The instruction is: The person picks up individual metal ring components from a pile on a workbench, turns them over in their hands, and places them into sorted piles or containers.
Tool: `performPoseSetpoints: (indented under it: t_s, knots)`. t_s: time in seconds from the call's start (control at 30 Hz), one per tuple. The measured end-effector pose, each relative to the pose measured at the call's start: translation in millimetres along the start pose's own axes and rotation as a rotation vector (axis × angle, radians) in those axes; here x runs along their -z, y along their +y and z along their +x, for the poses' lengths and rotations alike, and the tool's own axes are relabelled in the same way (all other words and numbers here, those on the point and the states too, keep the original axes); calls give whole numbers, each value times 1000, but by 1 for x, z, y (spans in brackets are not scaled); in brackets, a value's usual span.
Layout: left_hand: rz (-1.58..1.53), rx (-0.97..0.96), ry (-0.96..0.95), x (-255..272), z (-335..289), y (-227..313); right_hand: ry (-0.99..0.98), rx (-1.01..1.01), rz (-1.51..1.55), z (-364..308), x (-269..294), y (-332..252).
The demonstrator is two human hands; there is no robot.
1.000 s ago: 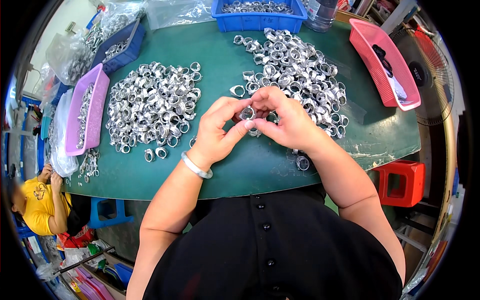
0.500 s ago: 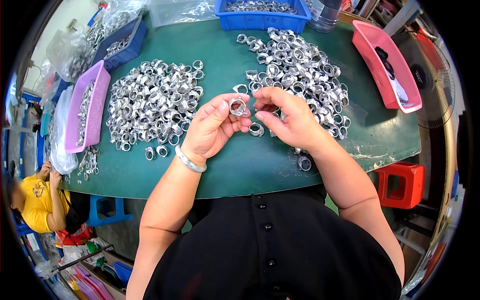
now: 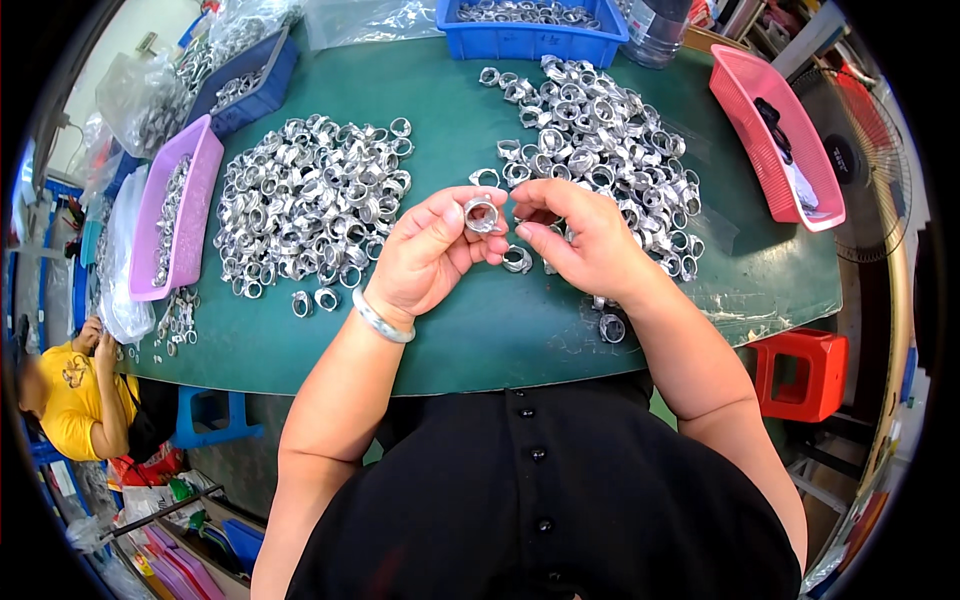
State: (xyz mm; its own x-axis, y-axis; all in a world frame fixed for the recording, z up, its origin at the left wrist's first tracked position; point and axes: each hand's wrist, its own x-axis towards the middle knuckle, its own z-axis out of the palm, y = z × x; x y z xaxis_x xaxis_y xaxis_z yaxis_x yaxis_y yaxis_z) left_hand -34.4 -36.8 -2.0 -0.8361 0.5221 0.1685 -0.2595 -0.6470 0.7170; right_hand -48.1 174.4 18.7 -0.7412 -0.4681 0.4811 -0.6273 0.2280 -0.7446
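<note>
My left hand [image 3: 428, 248] pinches a silver metal ring [image 3: 481, 214] between thumb and fingers, its round opening facing up toward me. Close beside it, my right hand [image 3: 580, 235] has its fingers curled in toward the thumb; whether something small sits in them is hidden. Both hands are above the green table [image 3: 450, 350], between two heaps of similar rings. The left heap [image 3: 310, 200] is broad; the right heap [image 3: 600, 130] runs partly behind my right hand. A few single rings lie near my fingers, among them one loose ring [image 3: 516, 259] just below the fingertips.
A blue tray [image 3: 535, 42] of rings stands at the far edge beside a clear bottle [image 3: 655, 30]. A pink basket [image 3: 775, 140] is at right, a purple basket [image 3: 180, 215] at left. A person in yellow [image 3: 85, 400] sits at far left. A red stool [image 3: 800, 375] stands right.
The ring in my left hand has turned slightly, so its opening shows rounder. Both hands stay in nearly the same place; the whole view has shifted a little.
</note>
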Motion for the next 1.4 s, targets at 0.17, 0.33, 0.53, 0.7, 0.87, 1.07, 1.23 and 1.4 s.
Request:
performPoseSetpoints:
  t_s: [0.17, 0.33, 0.53, 0.7, 0.87, 1.07, 1.23, 1.4]
  knots:
    - [64, 1, 35, -1, 0, -1, -6, -11, 10, 0, 0, 0]
    - [52, -12, 20, -1, -1, -1, -11, -8, 10, 0, 0, 0]
    - [54, -6, -15, 0, 0, -1, -12, -24, -3, -1, 0, -1]
    - [28, -16, -41, 2, 0, -1, -5, -12, -2, 0, 0, 0]
    - [-14, -2, -40, 2, 0, -1, -19, -20, -1, -1, 1, -1]
    - [-104, 25, -15, 5, 0, 0, -13, -2, -14, 0, 0, -1]
    - [-140, 40, -8, 6, 1, 2, -17, -6, -7, 1, 0, -2]
    - [-127, 47, 22, 4, 1, 2, -28, -17, -21, 1, 1, -2]
